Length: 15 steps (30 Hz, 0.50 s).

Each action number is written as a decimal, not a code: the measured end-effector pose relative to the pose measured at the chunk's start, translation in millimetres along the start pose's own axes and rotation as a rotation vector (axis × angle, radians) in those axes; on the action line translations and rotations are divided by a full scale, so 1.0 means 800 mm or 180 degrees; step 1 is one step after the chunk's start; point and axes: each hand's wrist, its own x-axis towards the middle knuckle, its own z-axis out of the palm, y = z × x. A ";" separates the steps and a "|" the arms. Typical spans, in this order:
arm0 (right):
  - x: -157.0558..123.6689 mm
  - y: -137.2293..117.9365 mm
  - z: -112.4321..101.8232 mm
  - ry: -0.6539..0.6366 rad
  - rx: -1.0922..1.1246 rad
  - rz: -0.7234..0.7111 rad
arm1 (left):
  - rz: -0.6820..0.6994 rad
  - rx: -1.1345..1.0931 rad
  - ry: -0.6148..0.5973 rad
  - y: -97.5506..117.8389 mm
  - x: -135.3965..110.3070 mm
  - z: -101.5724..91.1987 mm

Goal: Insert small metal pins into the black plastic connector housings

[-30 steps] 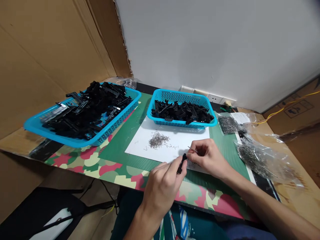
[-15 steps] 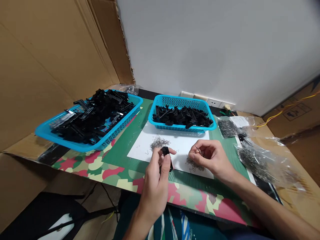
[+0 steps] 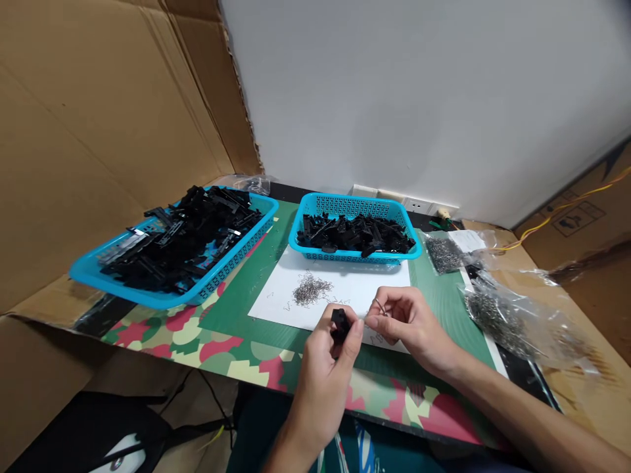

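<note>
My left hand [image 3: 331,368] is closed around a small black plastic part [image 3: 340,323], its thumb pressed along the side. Close by on the right, my right hand [image 3: 409,328] pinches a thin bent metal wire piece [image 3: 379,306] between thumb and fingertips. The fingertips of both hands meet or nearly meet; I cannot tell which. Behind them, a pile of small wire pieces [image 3: 311,289] lies on a white sheet [image 3: 276,289]. My right hand mostly covers a second cluster of wire pieces on the sheet.
A blue basket [image 3: 414,246] with black plastic parts stands at the back of the sheet. Another blue basket [image 3: 162,303], heaped with black parts, is at left. Clear bags of metal pieces [image 3: 493,315] lie at right. Cardboard [image 3: 98,98] walls the left side.
My left hand has moved right with the black part, which is now tilted differently. My right hand has come slightly left and down with the wire piece, so the hands are together.
</note>
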 end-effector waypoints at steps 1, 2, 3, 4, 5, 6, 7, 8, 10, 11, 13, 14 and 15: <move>0.000 0.000 0.001 -0.0021 -0.0017 -0.0014 | -0.0012 0.0020 0.0008 0.000 0.000 0.000; -0.001 0.000 0.002 -0.0053 -0.0050 -0.0040 | -0.0030 0.0039 0.0000 0.000 0.000 0.000; -0.001 -0.001 0.003 -0.0088 -0.0103 -0.0082 | -0.0052 0.0056 -0.0016 0.000 0.001 0.000; -0.002 -0.001 0.004 -0.0119 -0.0189 -0.0134 | -0.0070 0.0068 -0.0018 -0.001 0.001 0.000; -0.003 -0.002 0.005 -0.0133 -0.0330 -0.0189 | -0.0081 0.0069 -0.0004 -0.002 0.001 -0.001; -0.005 -0.002 0.005 -0.0111 -0.0537 -0.0257 | -0.0086 0.0055 0.0020 -0.003 0.001 -0.003; -0.006 -0.003 0.005 -0.0062 -0.0808 -0.0364 | -0.0092 0.0025 0.0041 -0.004 0.002 -0.004; -0.008 -0.004 0.004 -0.0003 -0.1127 -0.0522 | -0.0106 -0.0023 0.0048 -0.006 0.002 -0.006; -0.010 -0.005 0.000 0.0011 -0.1796 -0.1045 | -0.0189 -0.0184 -0.0037 -0.008 0.004 -0.011; -0.011 -0.005 -0.002 -0.0060 -0.2088 -0.1397 | -0.0251 -0.0287 -0.0118 -0.010 0.004 -0.013; -0.012 -0.007 -0.006 -0.0248 -0.2552 -0.2113 | -0.0377 -0.0486 -0.0304 -0.012 0.004 -0.017; -0.012 -0.007 -0.007 -0.0292 -0.2736 -0.2412 | -0.0431 -0.0569 -0.0395 -0.013 0.004 -0.019; -0.013 -0.008 -0.009 -0.0286 -0.2882 -0.2657 | -0.0486 -0.0643 -0.0480 -0.014 0.003 -0.022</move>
